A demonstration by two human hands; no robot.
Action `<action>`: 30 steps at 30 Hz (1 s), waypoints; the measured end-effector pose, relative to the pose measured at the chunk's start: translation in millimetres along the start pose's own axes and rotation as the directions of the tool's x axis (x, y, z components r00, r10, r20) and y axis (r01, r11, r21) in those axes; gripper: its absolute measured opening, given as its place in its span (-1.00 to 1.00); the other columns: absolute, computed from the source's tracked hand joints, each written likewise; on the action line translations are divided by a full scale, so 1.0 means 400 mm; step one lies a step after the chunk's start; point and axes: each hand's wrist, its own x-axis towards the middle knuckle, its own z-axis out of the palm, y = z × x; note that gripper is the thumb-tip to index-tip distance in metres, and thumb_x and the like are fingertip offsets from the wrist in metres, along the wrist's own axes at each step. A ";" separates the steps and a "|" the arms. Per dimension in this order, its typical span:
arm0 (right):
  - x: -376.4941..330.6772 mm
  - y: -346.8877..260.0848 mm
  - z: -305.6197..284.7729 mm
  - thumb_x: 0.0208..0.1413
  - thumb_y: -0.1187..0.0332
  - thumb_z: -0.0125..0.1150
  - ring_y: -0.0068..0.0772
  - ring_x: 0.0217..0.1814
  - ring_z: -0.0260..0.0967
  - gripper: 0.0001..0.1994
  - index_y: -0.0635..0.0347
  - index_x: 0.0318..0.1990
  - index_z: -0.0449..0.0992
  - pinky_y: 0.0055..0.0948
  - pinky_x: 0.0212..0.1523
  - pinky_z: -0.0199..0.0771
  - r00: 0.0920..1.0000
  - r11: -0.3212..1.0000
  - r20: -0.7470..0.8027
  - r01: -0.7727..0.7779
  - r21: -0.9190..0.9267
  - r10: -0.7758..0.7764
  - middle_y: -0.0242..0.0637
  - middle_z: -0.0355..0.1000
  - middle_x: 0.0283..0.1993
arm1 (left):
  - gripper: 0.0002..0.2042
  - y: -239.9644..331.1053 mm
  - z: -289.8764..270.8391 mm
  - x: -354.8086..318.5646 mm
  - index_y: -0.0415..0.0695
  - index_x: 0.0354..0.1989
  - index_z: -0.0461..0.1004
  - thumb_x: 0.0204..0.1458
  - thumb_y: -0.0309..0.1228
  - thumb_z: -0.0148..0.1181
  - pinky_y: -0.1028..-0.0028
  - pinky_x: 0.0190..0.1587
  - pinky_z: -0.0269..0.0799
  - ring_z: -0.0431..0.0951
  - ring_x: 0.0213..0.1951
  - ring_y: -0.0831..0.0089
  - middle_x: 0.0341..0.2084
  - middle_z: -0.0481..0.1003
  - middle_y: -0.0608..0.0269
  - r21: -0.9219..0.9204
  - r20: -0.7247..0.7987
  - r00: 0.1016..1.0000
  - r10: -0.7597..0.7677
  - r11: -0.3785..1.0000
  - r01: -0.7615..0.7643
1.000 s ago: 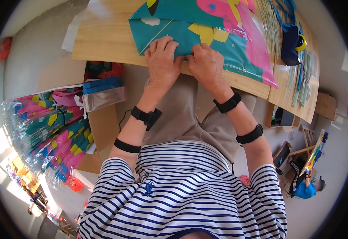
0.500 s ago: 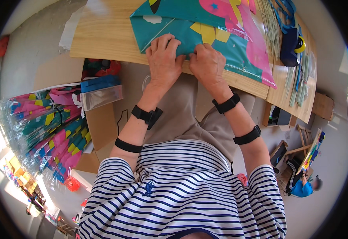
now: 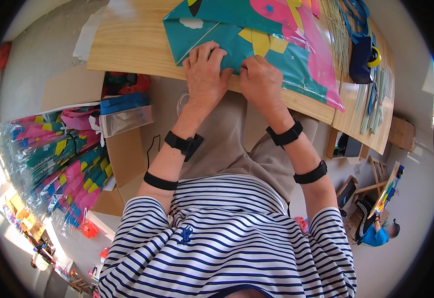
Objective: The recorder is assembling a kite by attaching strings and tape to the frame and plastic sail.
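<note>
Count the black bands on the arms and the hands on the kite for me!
Black bands on the left arm: 2
Black bands on the right arm: 2
Hands pressing on the teal kite: 2, left hand and right hand
Total: 6

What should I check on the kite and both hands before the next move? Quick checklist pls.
1. Left hand lies flat on the teal kite, fingers spread: ok.
2. Right hand grips the kite's near edge, beside the left hand: ok.
3. Kite rests on the wooden table, its near edge at the table's rim: ok.
4. What the fingers pinch under the fold: cannot tell, hidden by the hands.
5. Bundle of thin green sticks lies apart from both hands, on the right of the kite: ok.
6. Stack of packed kites sits on the floor at the person's left, clear of the arms: ok.
</note>
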 end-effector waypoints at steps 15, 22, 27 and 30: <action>0.000 -0.023 0.042 -0.29 0.45 0.24 -0.16 -0.43 0.47 -0.89 0.20 -0.54 0.44 -0.28 -0.48 0.44 0.976 0.934 0.045 0.218 -0.284 -0.214 -0.18 0.38 -0.47 | -0.60 -0.007 0.012 0.001 -0.06 -0.18 0.49 -0.31 -0.45 0.40 0.22 0.05 0.19 0.35 0.05 0.20 -0.05 0.40 0.33 0.029 -0.061 0.997 0.050 0.998 -0.048; -0.013 0.008 0.055 -0.19 0.45 0.23 -0.12 -0.40 0.46 -0.86 0.22 -0.45 0.41 -0.23 -0.45 0.45 0.993 0.964 0.025 0.122 -0.237 -0.119 -0.14 0.38 -0.41 | -0.60 0.003 0.003 0.002 -0.02 -0.12 0.48 -0.22 -0.44 0.40 0.19 0.12 0.18 0.33 0.12 0.17 0.00 0.39 0.31 0.000 -0.004 1.000 0.005 1.000 -0.005; -0.023 0.031 0.040 -0.15 0.47 0.21 -0.06 -0.40 0.45 -0.88 0.21 -0.43 0.40 -0.19 -0.44 0.46 0.998 0.992 -0.050 0.040 -0.117 -0.046 -0.13 0.39 -0.40 | -0.59 0.000 0.004 0.000 -0.02 -0.11 0.48 -0.22 -0.43 0.41 0.18 0.13 0.17 0.32 0.13 0.17 0.01 0.39 0.30 -0.002 -0.007 1.000 0.003 1.000 -0.003; -0.024 0.017 0.022 -0.15 0.46 0.20 -0.05 -0.39 0.45 -0.90 0.20 -0.45 0.40 -0.20 -0.45 0.46 0.996 0.997 -0.054 0.066 -0.043 -0.069 -0.13 0.41 -0.40 | -0.59 -0.003 0.004 -0.002 -0.02 -0.12 0.48 -0.22 -0.43 0.41 0.18 0.13 0.17 0.32 0.12 0.17 0.01 0.39 0.29 0.002 -0.013 1.000 0.003 1.000 -0.003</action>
